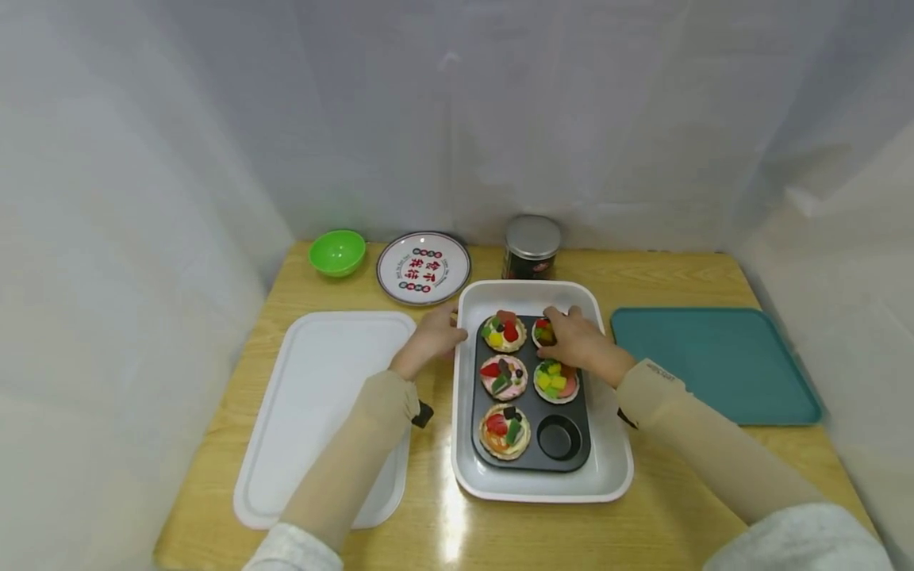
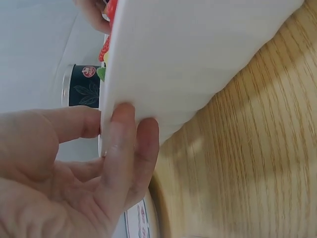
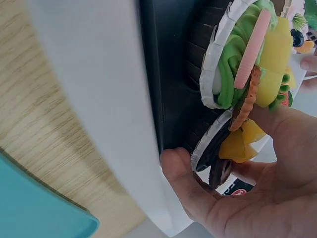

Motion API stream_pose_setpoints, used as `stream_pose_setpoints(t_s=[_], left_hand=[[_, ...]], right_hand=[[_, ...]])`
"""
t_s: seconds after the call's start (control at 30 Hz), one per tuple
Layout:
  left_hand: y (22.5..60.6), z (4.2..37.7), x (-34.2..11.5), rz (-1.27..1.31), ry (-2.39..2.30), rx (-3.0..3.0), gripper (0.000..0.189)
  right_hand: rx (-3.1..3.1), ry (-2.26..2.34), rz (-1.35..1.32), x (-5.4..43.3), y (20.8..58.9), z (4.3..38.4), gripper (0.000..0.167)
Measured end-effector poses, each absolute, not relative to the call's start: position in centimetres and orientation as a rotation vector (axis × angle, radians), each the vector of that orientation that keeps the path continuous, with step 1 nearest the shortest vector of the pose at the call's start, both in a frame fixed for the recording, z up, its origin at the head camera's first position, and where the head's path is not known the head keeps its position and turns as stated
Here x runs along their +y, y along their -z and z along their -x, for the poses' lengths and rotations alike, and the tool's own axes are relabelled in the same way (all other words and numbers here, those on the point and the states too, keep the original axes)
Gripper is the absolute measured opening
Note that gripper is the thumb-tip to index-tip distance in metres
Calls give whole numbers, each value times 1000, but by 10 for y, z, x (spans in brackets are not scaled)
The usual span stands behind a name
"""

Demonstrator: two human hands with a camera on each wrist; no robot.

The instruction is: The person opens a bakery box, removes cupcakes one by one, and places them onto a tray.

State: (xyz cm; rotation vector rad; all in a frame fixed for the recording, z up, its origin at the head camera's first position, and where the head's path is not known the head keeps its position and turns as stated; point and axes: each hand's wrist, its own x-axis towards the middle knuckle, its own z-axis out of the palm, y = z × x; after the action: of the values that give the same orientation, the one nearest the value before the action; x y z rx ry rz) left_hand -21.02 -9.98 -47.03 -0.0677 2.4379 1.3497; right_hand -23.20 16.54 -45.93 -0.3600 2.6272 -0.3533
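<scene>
My left hand (image 1: 432,339) grips the left wall of a deep white tray (image 1: 464,468). In the left wrist view its thumb meets the rim and its fingers (image 2: 124,144) lie against the outer wall. Inside the tray sits a dark muffin pan (image 1: 493,460) with several fruit tarts. My right hand (image 1: 580,341) holds a fruit tart (image 1: 544,331) in the pan's far right cup, partly hidden by the fingers. Seen from the right wrist, thumb and fingers curl round that tart's edge. Just nearer is a tart with yellow pieces (image 1: 557,382); the near right cup (image 1: 559,437) holds nothing.
A flat white tray (image 1: 328,396) lies at the left, a teal tray (image 1: 714,365) at the right. Along the back stand a green bowl (image 1: 338,253), a plate with red writing (image 1: 424,268) and a dark tin (image 1: 531,247). Pale sheeting (image 1: 450,119) hangs behind the wooden table.
</scene>
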Motion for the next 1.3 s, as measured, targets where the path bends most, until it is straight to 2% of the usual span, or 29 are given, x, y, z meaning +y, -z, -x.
stream_pose_setpoints(t_s=[0.23, 0.8, 1.1, 1.3], left_hand=[[468, 207, -97, 67, -1419, 2395, 58], [472, 207, -94, 93, -1401, 2381, 59], [474, 209, -94, 73, -1372, 2401, 62], [474, 210, -97, 73, -1359, 2431, 64]], right_hand=[[2639, 345, 392, 168, 458, 232, 74], [2699, 466, 462, 183, 458, 234, 67], [2752, 721, 399, 197, 427, 233, 73], [2820, 898, 312, 223, 409, 237, 75]])
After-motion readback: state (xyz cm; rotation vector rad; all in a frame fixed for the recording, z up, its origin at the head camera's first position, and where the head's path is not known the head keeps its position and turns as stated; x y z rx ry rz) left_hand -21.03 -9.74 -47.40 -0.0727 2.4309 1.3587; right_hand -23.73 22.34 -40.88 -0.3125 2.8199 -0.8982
